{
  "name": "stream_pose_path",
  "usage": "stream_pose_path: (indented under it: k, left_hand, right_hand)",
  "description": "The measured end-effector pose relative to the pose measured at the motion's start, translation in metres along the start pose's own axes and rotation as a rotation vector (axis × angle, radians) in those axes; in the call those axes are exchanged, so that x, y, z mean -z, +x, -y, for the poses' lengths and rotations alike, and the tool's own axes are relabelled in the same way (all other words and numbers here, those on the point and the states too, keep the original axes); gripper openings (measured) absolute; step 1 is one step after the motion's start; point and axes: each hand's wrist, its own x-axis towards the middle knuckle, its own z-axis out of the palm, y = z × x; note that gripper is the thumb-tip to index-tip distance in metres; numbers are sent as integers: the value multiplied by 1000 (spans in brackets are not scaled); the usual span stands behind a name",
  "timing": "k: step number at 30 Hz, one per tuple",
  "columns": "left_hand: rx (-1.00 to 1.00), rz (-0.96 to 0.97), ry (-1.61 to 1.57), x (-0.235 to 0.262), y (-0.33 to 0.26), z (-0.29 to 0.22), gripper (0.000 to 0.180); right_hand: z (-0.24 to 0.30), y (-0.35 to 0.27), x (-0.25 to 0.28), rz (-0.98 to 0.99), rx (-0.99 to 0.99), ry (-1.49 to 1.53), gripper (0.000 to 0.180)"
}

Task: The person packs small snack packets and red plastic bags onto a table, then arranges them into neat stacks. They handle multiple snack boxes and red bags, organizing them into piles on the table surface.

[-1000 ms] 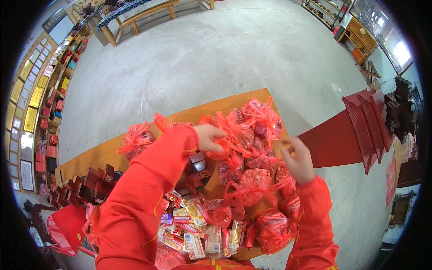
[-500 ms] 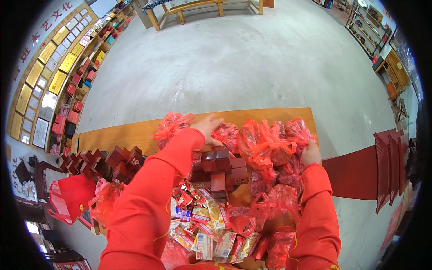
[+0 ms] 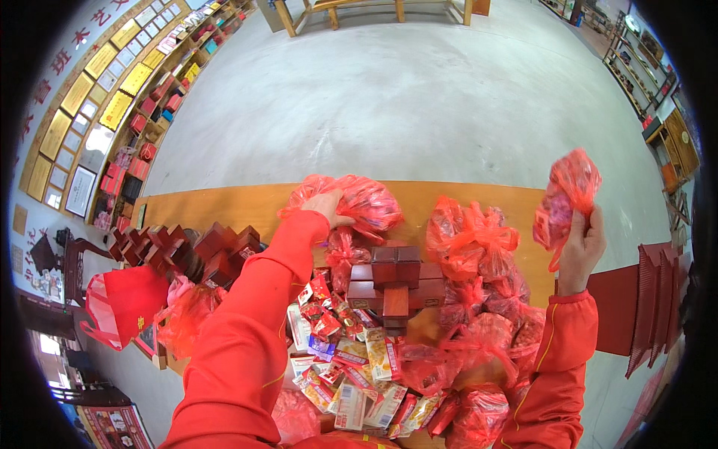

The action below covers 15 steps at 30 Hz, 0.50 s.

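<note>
My right hand (image 3: 583, 247) is raised beyond the table's right end, its fingers closed on a knotted red plastic bag (image 3: 568, 196) with small pink and purple items showing through. At the far edge, my left hand (image 3: 327, 206) grips another filled red plastic bag (image 3: 370, 202); part of its fingers is hidden by the film. More tied red bags (image 3: 479, 243) are heaped between the hands, toward the right. A dark red-brown interlocking wooden block piece (image 3: 396, 280) stands mid-table. Loose packaged snacks (image 3: 351, 367) lie in front of it.
More interlocking wooden pieces (image 3: 224, 251) line the left side of the wooden table (image 3: 464, 193). A red tote bag (image 3: 127, 303) is at the left edge. Beyond the right end stands a dark red tiered-roof model (image 3: 643, 307). A wooden bench (image 3: 359, 9) is farther off.
My right hand has lifted a bag off the heap, up and to the right. My left hand has drawn its bag left and toward the far edge. The view has shifted slightly.
</note>
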Motion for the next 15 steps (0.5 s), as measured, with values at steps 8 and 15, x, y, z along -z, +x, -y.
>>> stream_pose_path:
  k: [8,15]
  left_hand:
    - [225,3,313,9,-21,47,19]
    - [187,-265,126,13,-28,52,21]
  right_hand:
    - [44,-20,-118,465,-258,584,13]
    - [-7,-77,-221,630,-386,546,16]
